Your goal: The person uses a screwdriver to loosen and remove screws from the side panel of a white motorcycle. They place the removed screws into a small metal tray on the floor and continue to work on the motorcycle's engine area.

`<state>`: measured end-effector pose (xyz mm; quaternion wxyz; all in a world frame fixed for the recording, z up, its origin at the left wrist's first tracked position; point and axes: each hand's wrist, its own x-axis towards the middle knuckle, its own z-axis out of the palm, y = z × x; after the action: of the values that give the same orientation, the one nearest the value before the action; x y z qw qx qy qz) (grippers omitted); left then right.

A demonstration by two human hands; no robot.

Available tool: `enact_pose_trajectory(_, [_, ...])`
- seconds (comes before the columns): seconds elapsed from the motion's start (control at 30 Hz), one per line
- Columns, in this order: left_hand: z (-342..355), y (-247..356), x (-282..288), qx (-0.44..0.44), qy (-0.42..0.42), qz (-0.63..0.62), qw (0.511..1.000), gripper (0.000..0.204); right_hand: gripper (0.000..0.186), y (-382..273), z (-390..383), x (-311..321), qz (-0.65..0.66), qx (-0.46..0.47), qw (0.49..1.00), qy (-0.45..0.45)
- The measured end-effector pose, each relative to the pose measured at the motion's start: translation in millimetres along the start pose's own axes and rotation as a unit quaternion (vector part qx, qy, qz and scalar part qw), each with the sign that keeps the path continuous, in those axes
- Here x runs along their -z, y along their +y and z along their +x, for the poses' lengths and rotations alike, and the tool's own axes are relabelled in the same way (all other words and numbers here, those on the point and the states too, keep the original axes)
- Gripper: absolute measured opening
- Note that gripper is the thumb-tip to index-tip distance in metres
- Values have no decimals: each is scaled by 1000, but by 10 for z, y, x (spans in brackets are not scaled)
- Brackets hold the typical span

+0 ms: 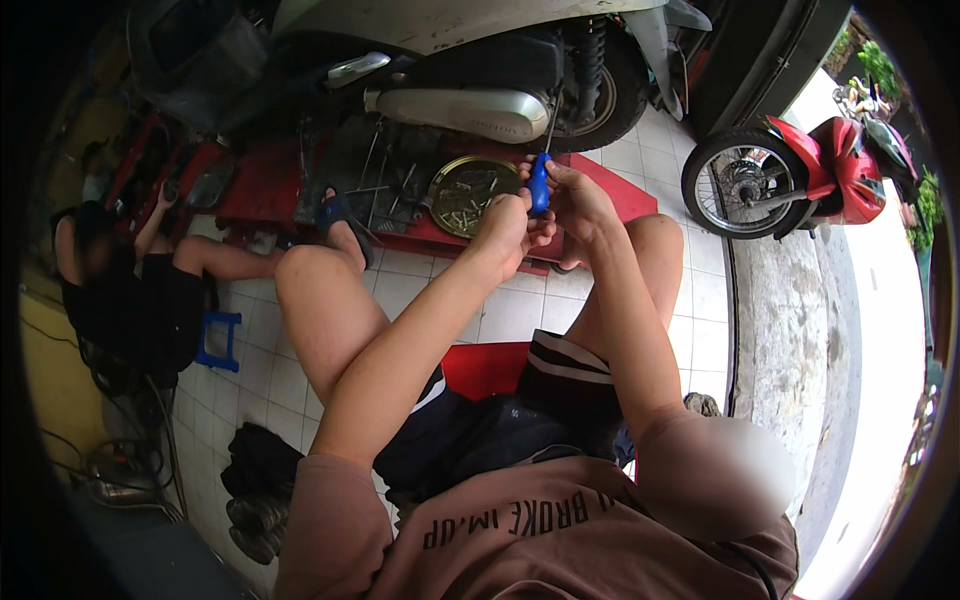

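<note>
In front of me a blue-handled screwdriver [540, 185] is raised, its metal shaft pointing up toward the scooter's silver-and-black engine cover [460, 112]. My right hand [575, 205] is closed round the handle with thumb and fingertips. My left hand [510, 225] is curled at the lower end of the same handle, its fingertips partly hidden. Just behind my hands, a round brass-coloured tray [445, 175] holds several small metal parts. Whether the shaft touches the scooter is unclear.
The scooter [380, 25] stands over a red lift platform [625, 195] with tools. Another person [110, 290] sits at the left beside a blue stool [220, 340], hoses and cables. A red motorbike [840, 170] stands at the right doorway. Dark cloth [255, 460] lies low left.
</note>
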<state>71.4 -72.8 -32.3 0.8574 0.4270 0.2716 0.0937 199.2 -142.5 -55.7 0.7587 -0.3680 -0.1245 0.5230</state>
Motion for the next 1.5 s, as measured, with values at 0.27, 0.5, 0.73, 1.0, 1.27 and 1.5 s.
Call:
enact_pose_trajectory(0.27, [113, -149, 22, -349, 149, 497, 780, 21, 30, -8, 115, 132, -96, -8, 992, 80])
enact_pose_trajectory(0.5, [68, -72, 17, -37, 20, -47, 998, 21, 29, 6, -24, -32, -15, 16, 1000, 14])
enact_pose_trajectory(0.73, [14, -94, 24, -296, 110, 455, 833, 26, 29, -39, 40, 40, -52, -21, 994, 99])
enact_pose_trajectory(1.0, [-40, -17, -46, -107, 27, 27, 993, 28, 21, -1, 101, 190, -29, -27, 997, -66])
enact_pose_trajectory(1.27, [-86, 45, -34, -141, 76, 264, 951, 29, 24, 15, 75, 133, -22, 20, 998, -62])
enact_pose_trajectory(1.5, [-92, -26, 6, -436, 78, 523, 728, 28, 27, -10, 15, 73, -47, -28, 998, 12])
